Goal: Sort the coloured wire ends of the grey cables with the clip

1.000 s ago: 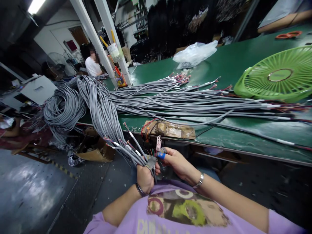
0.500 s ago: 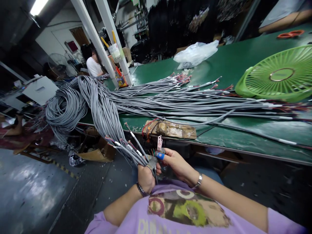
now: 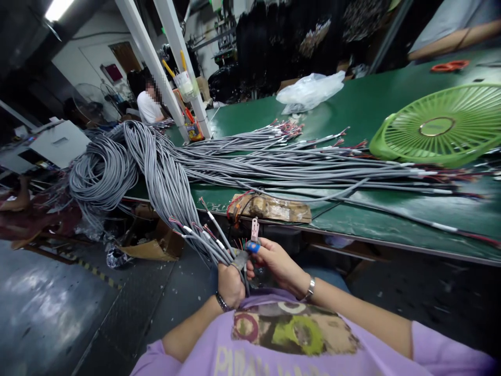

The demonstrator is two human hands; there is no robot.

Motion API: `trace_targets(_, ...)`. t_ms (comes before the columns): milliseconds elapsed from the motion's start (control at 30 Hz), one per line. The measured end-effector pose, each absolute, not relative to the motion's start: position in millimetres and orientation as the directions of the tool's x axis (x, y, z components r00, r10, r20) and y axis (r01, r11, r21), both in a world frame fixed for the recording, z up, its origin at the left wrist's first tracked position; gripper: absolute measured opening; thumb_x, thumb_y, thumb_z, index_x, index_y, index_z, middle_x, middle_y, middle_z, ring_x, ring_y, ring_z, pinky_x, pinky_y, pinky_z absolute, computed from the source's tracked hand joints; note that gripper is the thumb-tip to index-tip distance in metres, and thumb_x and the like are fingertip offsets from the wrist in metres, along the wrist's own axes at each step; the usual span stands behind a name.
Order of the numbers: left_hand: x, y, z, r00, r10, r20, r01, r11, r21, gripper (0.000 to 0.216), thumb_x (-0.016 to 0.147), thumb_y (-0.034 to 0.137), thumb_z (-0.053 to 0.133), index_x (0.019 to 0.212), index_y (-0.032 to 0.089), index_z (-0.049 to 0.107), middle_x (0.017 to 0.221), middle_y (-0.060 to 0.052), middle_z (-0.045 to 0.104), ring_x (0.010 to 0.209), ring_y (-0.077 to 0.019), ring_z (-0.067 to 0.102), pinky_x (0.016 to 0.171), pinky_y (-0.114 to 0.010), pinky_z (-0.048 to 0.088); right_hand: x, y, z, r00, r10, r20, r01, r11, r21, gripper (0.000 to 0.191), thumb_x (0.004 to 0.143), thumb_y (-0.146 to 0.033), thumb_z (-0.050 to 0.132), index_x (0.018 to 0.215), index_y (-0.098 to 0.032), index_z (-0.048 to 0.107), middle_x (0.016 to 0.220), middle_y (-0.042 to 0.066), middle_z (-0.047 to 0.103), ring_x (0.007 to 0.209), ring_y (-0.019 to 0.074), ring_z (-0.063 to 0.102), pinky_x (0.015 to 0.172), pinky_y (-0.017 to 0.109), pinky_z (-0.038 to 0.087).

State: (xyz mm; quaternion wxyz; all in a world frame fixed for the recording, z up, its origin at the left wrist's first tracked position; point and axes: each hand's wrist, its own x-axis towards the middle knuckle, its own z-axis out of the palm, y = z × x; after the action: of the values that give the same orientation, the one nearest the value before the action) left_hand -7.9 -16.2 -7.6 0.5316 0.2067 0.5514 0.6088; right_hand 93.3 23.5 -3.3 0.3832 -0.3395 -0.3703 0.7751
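— While the left hand (image 3: 230, 284) is fisted round the gray cable bundle (image 3: 188, 219), what's the right hand (image 3: 276, 262) doing?
— Fingertips pinched together at the coloured wire ends (image 3: 241, 244), just above the left knuckles.

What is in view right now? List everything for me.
cables: many, grey, heaped across the table, hanging off its left edge
table: one, green, across the middle
fan grille: one, light green, table's right end
plastic bag: one, clear, table's far side
cup: one, clear, on the white post, holding yellow tools
co-worker: one, white shirt, far left background
left hand: one, gripping a bunch of cable ends
right hand: one, blue fingertip cover, touching those ends
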Motion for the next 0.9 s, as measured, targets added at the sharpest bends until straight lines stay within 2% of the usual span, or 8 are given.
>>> trace_targets(233,-13,-18,-10,-0.325,0.874,-0.361,-0.44,0.198,0.876,0.031,0.062,0.042,0.07,0.062,0.016,0.053,0.043,0.002,0.055,0.034,-0.0074,0.046,0.036,-0.018,0.031,87,21,-3,-0.521,0.815,-0.254,-0.343,-0.472,-0.812,0.033,0.071,-0.05,0.064,0.074,-0.02,0.05,0.043,-0.005,0.05,0.038,0.014,0.05,0.042,0.027,0.037)
trace_targets(367,-15,-17,-7,-0.343,0.855,-0.39,-0.46,0.209,0.863,0.033,0.061,0.043,0.07,0.061,0.015,0.052,0.044,0.002,0.055,0.034,-0.0076,0.046,0.036,-0.018,0.032,89,21,-14,-0.429,0.874,-0.229,-0.333,-0.389,-0.859,0.032,0.068,-0.048,0.068,0.073,-0.02,0.054,0.052,-0.003,0.054,0.047,0.0118,0.048,0.047,0.026,0.038)
trace_targets(500,-16,-16,-5,-0.321,0.858,-0.4,-0.472,0.222,0.853,0.031,0.061,0.042,0.07,0.061,0.016,0.052,0.043,0.003,0.054,0.033,-0.0074,0.045,0.035,-0.018,0.031,102,18,-27,-0.416,0.889,-0.192,-0.307,-0.336,-0.89,0.03,0.07,-0.045,0.069,0.078,-0.018,0.061,0.063,0.0,0.057,0.056,0.0111,0.047,0.054,0.026,0.039)
trace_targets(567,-16,-15,-4,-0.298,0.869,-0.395,-0.48,0.221,0.849,0.03,0.061,0.04,0.069,0.06,0.016,0.052,0.042,0.003,0.053,0.033,-0.0071,0.044,0.034,-0.018,0.031,112,18,-33,-0.424,0.88,-0.213,-0.347,-0.375,-0.859,0.032,0.072,-0.047,0.066,0.079,-0.016,0.063,0.065,0.0,0.057,0.057,0.0104,0.046,0.056,0.025,0.04)
trace_targets(667,-14,-14,-1,-0.27,0.883,-0.385,-0.493,0.216,0.843,0.028,0.06,0.038,0.07,0.061,0.016,0.052,0.041,0.004,0.052,0.033,-0.0068,0.043,0.034,-0.018,0.031,123,28,-39,-0.421,0.848,-0.323,-0.44,-0.502,-0.745,0.036,0.077,-0.052,0.059,0.078,-0.016,0.063,0.069,0.002,0.058,0.057,0.0102,0.047,0.056,0.024,0.042)
trace_targets(767,-11,-13,2,-0.248,0.885,-0.394,-0.487,0.238,0.84,0.029,0.059,0.039,0.07,0.063,0.017,0.052,0.041,0.004,0.051,0.033,-0.0068,0.043,0.035,-0.018,0.031,124,45,-36,-0.482,0.778,-0.403,-0.458,-0.616,-0.641,0.032,0.078,-0.049,0.06,0.076,-0.017,0.062,0.075,0.004,0.062,0.057,0.01,0.05,0.055,0.023,0.044)
trace_targets(833,-9,-11,4,-0.234,0.886,-0.4,-0.484,0.251,0.838,0.029,0.059,0.039,0.07,0.063,0.017,0.051,0.041,0.004,0.051,0.033,-0.0068,0.042,0.034,-0.018,0.031,121,55,-29,-0.559,0.738,-0.379,-0.433,-0.649,-0.626,0.03,0.075,-0.047,0.064,0.079,-0.018,0.062,0.077,0.004,0.062,0.058,0.0102,0.051,0.054,0.023,0.043)
trace_targets(900,-7,-9,4,-0.226,0.888,-0.4,-0.493,0.25,0.834,0.028,0.059,0.037,0.07,0.063,0.017,0.051,0.041,0.004,0.052,0.032,-0.007,0.042,0.034,-0.018,0.031,116,62,-22,-0.575,0.755,-0.315,-0.414,-0.601,-0.684,0.03,0.071,-0.046,0.068,0.079,-0.018,0.062,0.073,0.002,0.061,0.056,0.01,0.05,0.052,0.023,0.041)
